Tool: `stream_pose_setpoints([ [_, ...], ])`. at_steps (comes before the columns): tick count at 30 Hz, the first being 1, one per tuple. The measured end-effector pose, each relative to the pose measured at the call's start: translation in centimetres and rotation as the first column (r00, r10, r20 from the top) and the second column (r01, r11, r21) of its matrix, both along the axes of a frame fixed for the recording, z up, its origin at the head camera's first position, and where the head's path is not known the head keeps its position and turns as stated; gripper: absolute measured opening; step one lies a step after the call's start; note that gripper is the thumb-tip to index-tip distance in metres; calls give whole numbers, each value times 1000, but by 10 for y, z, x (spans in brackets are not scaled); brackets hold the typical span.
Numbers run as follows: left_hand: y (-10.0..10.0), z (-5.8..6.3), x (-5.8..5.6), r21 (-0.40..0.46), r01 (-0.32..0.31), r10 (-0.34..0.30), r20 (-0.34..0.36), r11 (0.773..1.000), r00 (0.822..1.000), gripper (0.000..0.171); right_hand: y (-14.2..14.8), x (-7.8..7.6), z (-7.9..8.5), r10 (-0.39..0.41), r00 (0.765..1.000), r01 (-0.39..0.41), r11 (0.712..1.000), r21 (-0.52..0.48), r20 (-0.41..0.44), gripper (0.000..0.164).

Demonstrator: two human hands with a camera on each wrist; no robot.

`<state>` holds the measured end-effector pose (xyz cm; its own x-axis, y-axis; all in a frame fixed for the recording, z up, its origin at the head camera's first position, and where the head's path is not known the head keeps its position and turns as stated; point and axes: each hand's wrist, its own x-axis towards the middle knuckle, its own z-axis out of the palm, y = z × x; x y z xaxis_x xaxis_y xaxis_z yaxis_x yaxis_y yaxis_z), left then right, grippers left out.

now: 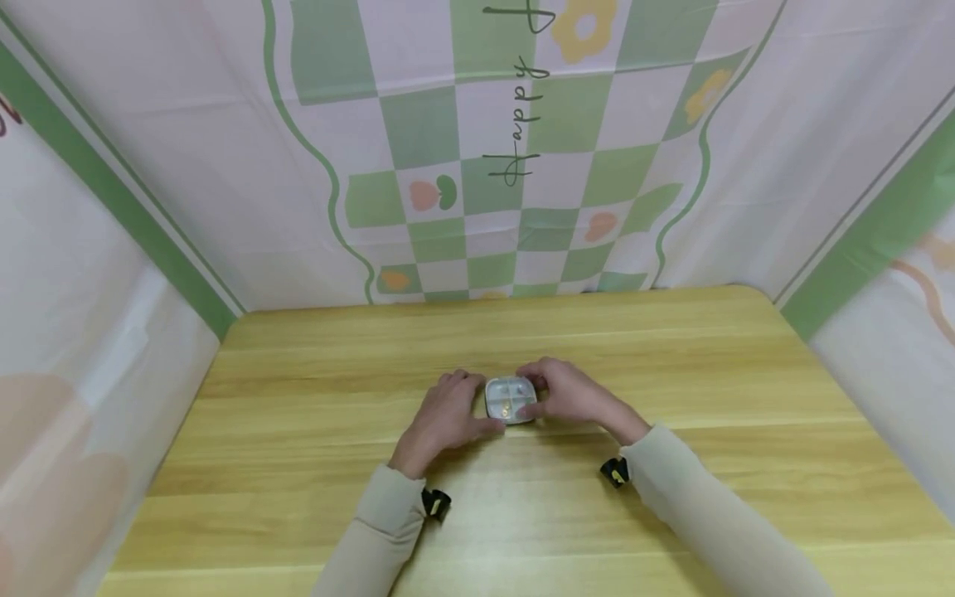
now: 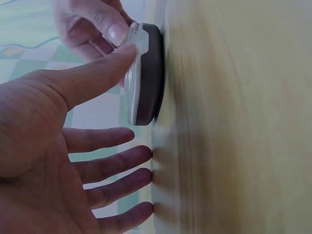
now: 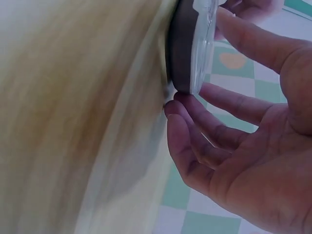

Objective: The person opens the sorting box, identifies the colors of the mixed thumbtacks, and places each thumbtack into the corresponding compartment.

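A small pill box (image 1: 501, 388) with a clear lid and a dark base lies flat on the wooden table. Through the lid several compartments show, with small gold-coloured bits in a near one. My right hand (image 1: 573, 393) holds the box at its right side, thumb over the lid (image 3: 202, 53) and fingers at the edge. At the left, my left hand (image 1: 446, 414) has its thumb at the lid's front tab (image 2: 142, 41). Its other fingers (image 2: 114, 163) are spread and fairly straight, their tips by the tabletop, apart from the box. What the compartments hold is too small to name.
The wooden table (image 1: 313, 464) reaches back to a hanging cloth (image 1: 425, 133) with green and white checks. More pale cloth (image 1: 97, 274) hangs along both sides. Black wrist mounts (image 1: 436, 502) sit under the beige sleeves (image 1: 716, 510).
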<state>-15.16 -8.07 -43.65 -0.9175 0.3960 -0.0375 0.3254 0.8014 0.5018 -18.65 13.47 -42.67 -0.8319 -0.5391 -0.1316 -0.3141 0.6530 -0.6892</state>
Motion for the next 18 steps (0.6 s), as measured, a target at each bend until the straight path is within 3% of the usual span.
stream_pose_setpoints([
  [18,4,-3,0,7,-15,15,-27,1000,1000,65,1,7,-5,-16,994,23,998,65,-104,67],
])
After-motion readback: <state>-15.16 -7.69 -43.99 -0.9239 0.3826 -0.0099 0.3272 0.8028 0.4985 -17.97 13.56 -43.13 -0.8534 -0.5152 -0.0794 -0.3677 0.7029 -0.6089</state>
